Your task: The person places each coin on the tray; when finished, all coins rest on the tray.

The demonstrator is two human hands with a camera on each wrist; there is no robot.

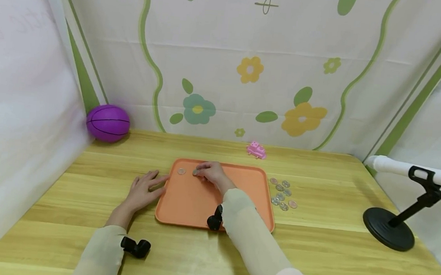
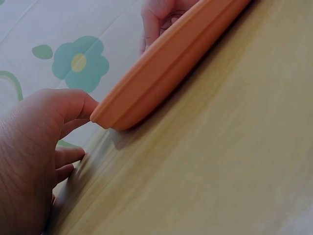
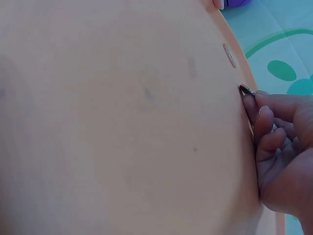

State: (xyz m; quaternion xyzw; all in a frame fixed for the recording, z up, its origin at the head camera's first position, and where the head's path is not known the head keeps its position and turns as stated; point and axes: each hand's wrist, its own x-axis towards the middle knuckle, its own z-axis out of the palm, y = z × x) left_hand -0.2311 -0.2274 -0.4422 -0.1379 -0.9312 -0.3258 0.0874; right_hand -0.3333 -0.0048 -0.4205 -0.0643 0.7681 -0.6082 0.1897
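On the yellow wood-grain table [image 1: 179, 259], your orange rectangular tray [image 1: 188, 204] lies beneath your working hands. Your left hand [image 1: 142, 192], fingers spread, touches its left rim; your right hand [image 1: 213, 174] pinches a round silver-coloured metal coin [image 1: 195, 172] at its far-left area, near another flat coin [image 1: 181, 171].

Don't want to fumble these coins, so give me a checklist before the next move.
1. Right hand free for another coin: not ok, it pinches the held coin.
2. Left hand touching the left rim of the tray: ok.
3. Flat coin on the tray, apart from the held one: ok.
4. Held coin touching the tray: cannot tell.
5. Loose coins grouped right of the tray: ok.
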